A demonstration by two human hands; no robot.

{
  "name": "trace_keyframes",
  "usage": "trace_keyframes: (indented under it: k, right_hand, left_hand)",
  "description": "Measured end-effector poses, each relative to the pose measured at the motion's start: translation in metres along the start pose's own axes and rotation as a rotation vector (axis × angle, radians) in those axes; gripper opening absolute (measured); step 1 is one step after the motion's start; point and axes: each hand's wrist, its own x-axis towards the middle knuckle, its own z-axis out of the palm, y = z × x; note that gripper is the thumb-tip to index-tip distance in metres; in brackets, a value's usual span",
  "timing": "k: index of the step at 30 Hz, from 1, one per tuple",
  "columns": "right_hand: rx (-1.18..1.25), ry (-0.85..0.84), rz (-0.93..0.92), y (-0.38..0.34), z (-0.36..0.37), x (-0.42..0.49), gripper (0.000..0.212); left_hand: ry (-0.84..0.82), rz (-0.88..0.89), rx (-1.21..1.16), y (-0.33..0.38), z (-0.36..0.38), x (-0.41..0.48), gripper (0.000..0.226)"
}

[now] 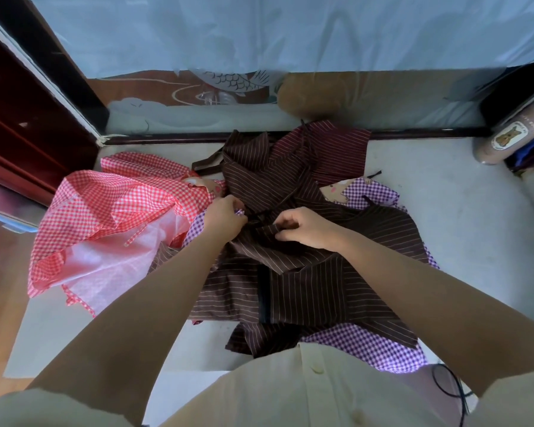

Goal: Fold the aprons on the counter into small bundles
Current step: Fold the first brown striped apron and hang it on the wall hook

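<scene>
1. Mid-worktop (pixel 460 226): brown striped apron (pixel 305 291) lies crumpled atop purple check apron (pixel 367 346), w/ red check apron (pixel 105 217) to its left.
2. L hand (pixel 225 221): fingers (pixel 236 206) curled, pinching a purple check bit.
3. R hand (pixel 312 231): fingers (pixel 285 224) pinch a brown striped fold right under them.

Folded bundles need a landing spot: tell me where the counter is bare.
The counter is bare right of the apron heap, up to the brown roll, and near-left, below the red gingham apron. The middle is crowded: left hand and right hand work in that heap.
</scene>
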Motion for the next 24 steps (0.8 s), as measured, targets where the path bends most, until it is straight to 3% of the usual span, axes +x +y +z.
trace_keyframes:
  k: [3, 7, 17, 20, 24]
  right_hand:
    - [0.11, -0.027, 0.019, -0.001, 0.002, 0.0, 0.018]
    - [0.151, 0.073, -0.008, 0.004, -0.003, 0.008, 0.017]
    - [0.225, 0.275, -0.054, -0.002, -0.012, 0.031, 0.013]
    - [0.212, 0.227, 0.02, -0.005, -0.012, 0.029, 0.015]
    - [0.196, 0.114, 0.071, -0.001, -0.005, 0.021, 0.01]
  left_hand:
    - [-0.16, 0.0, 0.065, 0.01, 0.004, 0.011, 0.04]
    - [-0.207, 0.047, 0.078, 0.021, 0.007, 0.022, 0.022]
    - [-0.208, -0.09, -0.659, 0.029, -0.01, 0.017, 0.019]
    - [-0.306, -0.096, -0.487, 0.027, -0.01, 0.017, 0.019]
    - [-0.365, -0.174, -0.45, 0.02, -0.004, 0.015, 0.022]
